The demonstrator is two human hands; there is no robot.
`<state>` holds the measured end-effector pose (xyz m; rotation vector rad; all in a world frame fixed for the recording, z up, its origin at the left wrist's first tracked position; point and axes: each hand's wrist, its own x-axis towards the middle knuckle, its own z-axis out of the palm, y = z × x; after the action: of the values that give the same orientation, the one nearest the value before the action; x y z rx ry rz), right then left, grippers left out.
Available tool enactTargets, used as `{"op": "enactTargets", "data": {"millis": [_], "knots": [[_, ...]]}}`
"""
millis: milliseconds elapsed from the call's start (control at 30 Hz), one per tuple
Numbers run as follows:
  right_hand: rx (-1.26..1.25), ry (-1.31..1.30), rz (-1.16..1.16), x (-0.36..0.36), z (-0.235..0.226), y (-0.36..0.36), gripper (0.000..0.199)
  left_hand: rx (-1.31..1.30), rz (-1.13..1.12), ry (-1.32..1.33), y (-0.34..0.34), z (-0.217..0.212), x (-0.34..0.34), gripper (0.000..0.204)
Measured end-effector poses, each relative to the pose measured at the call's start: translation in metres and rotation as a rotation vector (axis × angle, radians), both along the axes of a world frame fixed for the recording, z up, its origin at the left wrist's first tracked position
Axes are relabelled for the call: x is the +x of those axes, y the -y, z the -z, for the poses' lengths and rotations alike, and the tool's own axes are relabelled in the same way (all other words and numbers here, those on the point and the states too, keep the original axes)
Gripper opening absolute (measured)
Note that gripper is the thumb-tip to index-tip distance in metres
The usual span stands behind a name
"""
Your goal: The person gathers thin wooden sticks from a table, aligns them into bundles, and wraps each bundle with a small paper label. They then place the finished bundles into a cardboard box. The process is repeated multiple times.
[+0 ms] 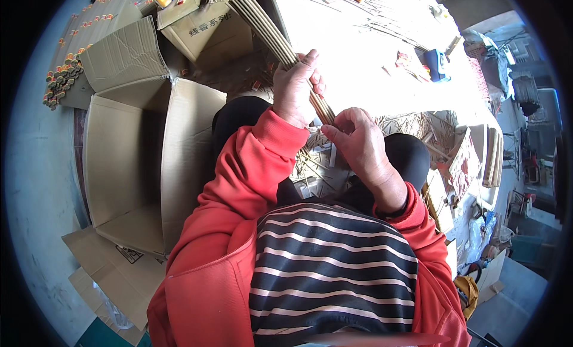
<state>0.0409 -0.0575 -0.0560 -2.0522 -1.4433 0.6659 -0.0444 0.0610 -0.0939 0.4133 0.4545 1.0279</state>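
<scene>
A bundle of long, thin brown incense sticks (pixel 262 26) slants from the upper left down toward my lap. My left hand (pixel 295 89) is wrapped round it, thumb lying along the sticks. At the lower end of the bundle, my right hand (pixel 361 145) has its fingers curled in, with thumb and forefinger closed at the stick ends. Its fingertips are partly hidden. Below the hands, between my knees, loose sticks and broken bits (pixel 313 168) lie in a heap.
An open cardboard box (pixel 122 162) stands at my left, another carton (pixel 206 34) beyond it. Packed bundles with orange bands (pixel 71 69) are stacked at the far left. The bright white tabletop (pixel 346 54) ahead bears scattered sticks, red paper scraps and a blue object (pixel 437 65).
</scene>
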Motion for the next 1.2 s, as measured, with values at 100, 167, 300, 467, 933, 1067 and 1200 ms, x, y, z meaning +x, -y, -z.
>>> {"op": "enactTargets", "data": {"millis": [100,167,300,467,933,1067,1200], "knots": [[-0.067,-0.010,0.002,0.001,-0.004,-0.001,0.028,-0.029,0.033,0.002,0.001,-0.001,0.000,0.020],[-0.098,-0.111,0.011,0.004,-0.001,-0.001,0.026,-0.029,0.049,0.021,0.002,0.000,0.000,0.021],[-0.119,-0.214,0.005,0.007,-0.005,-0.002,0.023,-0.050,0.063,0.024,0.000,0.002,0.001,0.024],[-0.104,-0.203,-0.024,0.007,-0.014,-0.001,0.023,-0.050,0.094,0.027,-0.002,0.007,0.000,0.030],[0.092,0.085,-0.072,0.005,-0.020,0.001,0.017,-0.068,0.049,-0.035,-0.001,0.007,0.001,0.039],[0.069,0.069,-0.086,0.015,-0.028,0.006,0.016,-0.053,0.053,-0.057,-0.008,0.007,-0.003,0.041],[0.039,0.060,-0.114,0.035,-0.032,0.024,0.014,-0.108,-0.023,-0.047,-0.016,0.001,-0.009,0.040]]}}
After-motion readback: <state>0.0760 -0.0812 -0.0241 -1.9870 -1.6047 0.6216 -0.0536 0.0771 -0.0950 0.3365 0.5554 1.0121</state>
